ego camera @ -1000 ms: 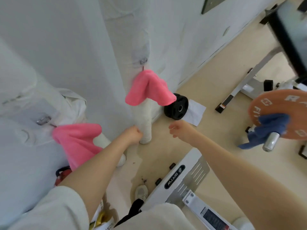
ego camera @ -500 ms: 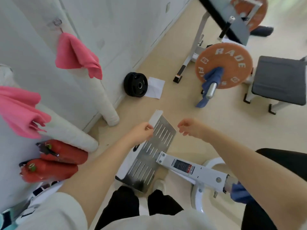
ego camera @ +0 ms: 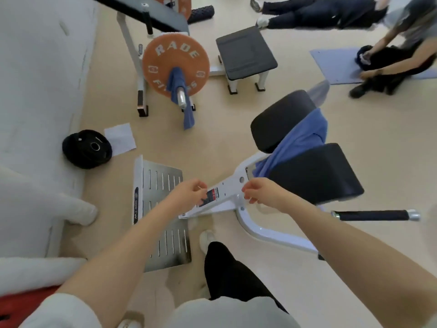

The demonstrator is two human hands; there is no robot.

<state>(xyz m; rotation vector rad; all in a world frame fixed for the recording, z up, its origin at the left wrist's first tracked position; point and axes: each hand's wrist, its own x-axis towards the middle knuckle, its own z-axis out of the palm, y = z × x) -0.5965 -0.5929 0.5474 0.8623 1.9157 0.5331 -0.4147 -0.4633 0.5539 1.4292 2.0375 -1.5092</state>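
The left hand (ego camera: 189, 192) and right hand (ego camera: 260, 192) hover loosely curled and empty over the white steel machine beam (ego camera: 228, 188) at centre. The crumpled blue cloth (ego camera: 300, 140) (draped between black pads (ego camera: 314, 176), right of centre) lies untouched, so wiping looks unstarted.

Both arms reach forward and slightly down, bare from the elbow, converging toward the middle. The left forearm (ego camera: 123, 252) comes up from the near left out of a pale sleeve (ego camera: 59, 311); the right forearm (ego camera: 343, 240) crosses in from the near right. The left hand (ego camera: 189, 194) and the right hand (ego camera: 261, 194) hover level with each other, near but apart, knuckles up. On each, the fingers (ego camera: 248, 189) curl loosely inward toward the other hand, with nothing seen in their grasp. Both wrists are fairly straight.
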